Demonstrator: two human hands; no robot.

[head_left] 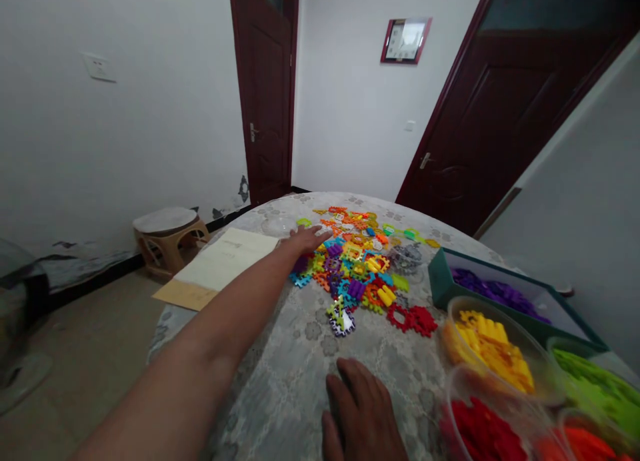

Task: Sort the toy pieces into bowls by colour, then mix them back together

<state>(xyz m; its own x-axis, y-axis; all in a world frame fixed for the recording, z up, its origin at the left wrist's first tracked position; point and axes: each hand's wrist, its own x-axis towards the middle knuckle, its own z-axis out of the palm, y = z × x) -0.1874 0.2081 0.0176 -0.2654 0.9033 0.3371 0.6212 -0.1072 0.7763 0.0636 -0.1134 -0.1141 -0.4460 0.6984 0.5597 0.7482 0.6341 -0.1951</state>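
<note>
Left hand (307, 239) stretches over scattered pieces (356, 289), right hand (367, 411) lies nearer, both loosely open, seemingly empty; rightward, tubs (537, 347) hold yellow pieces (493, 344), a box (440, 281) purple ones (493, 293).

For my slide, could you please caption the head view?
Left hand at a heap of colourful pieces, right hand near tubs.
</note>
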